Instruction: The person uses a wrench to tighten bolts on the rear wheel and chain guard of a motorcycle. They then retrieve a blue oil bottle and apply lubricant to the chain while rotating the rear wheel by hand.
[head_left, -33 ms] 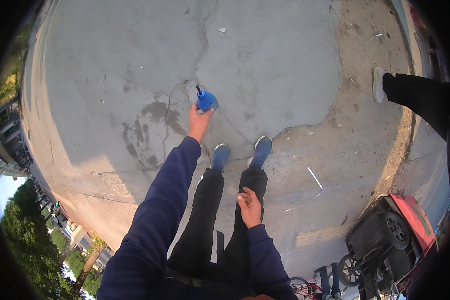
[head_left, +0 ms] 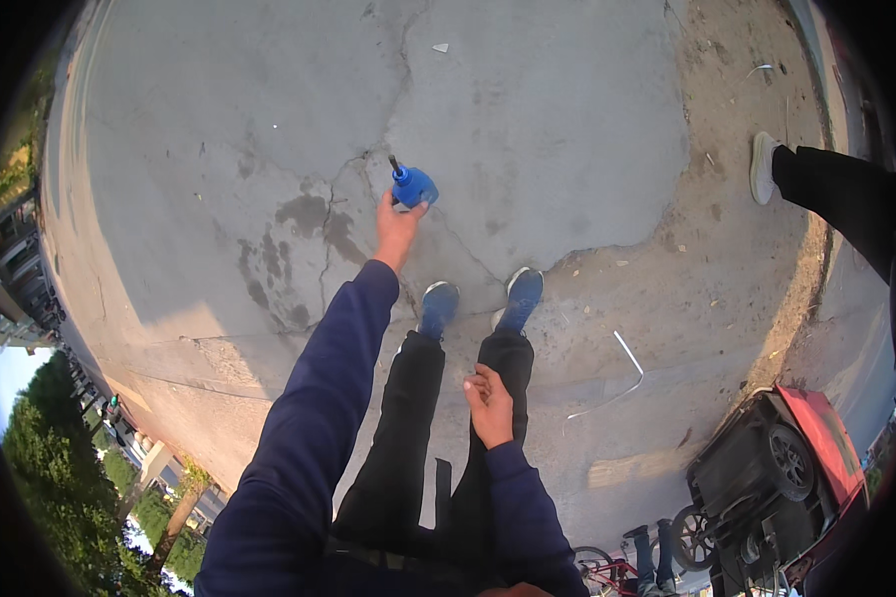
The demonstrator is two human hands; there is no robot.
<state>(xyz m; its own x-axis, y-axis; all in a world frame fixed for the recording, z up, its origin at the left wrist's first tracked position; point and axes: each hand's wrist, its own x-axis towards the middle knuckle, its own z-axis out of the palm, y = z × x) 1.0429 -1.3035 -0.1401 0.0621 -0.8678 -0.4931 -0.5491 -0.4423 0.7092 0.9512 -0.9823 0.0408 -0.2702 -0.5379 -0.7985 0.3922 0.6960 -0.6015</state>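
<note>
My left hand [head_left: 400,221] reaches out ahead of my feet, its fingers wrapped round a blue bottle [head_left: 415,189]. A short dark spout or stem [head_left: 395,164] sticks out of the bottle's narrow end, tilted away from me. The bottle is held over the grey pavement; how far above it I cannot tell. My right hand [head_left: 491,406] hangs in front of my right thigh. Its fingers are curled in with the thumb close to them, and whether anything small lies between them is hidden.
Cracked concrete [head_left: 528,139] with damp dark stains [head_left: 314,214] lies ahead. A bent white strip [head_left: 628,351] is on the ground right of my blue shoes [head_left: 524,297]. Another person's leg [head_left: 836,184] stands at the right. A red three-wheeled vehicle [head_left: 816,438] is at lower right.
The bottle in my left hand has tilted slightly and its spout shows more. My right hand has shifted a little up and left. The view has moved slightly.
</note>
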